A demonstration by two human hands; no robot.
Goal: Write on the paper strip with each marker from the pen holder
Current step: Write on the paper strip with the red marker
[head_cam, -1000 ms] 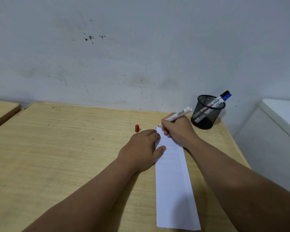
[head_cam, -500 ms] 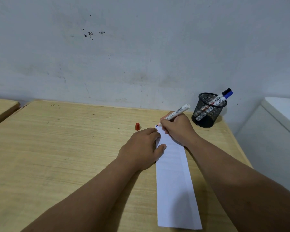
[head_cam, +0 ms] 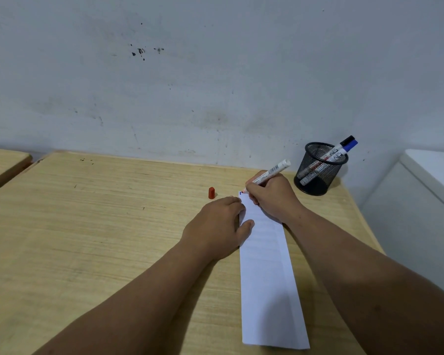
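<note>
A long white paper strip (head_cam: pixel 267 272) lies on the wooden table (head_cam: pixel 92 226), running away from me. My right hand (head_cam: pixel 272 198) grips an uncapped white marker (head_cam: pixel 273 171), whose red tip touches the strip's far left corner beside a small blue mark. My left hand (head_cam: pixel 215 226) lies flat, its fingers and thumb pressing the strip's left edge. The marker's red cap (head_cam: pixel 211 193) stands on the table left of the strip. A black mesh pen holder (head_cam: pixel 318 170) at the far right holds two markers (head_cam: pixel 344 148), one black-capped, one blue-capped.
A stained grey wall rises right behind the table. A second wooden table (head_cam: pixel 3 165) stands to the far left across a narrow gap. A white cabinet (head_cam: pixel 420 201) sits beyond the table's right edge.
The marker's tip has shifted slightly at the strip's far corner. My left hand stays in place on the strip. The view has tilted a little.
</note>
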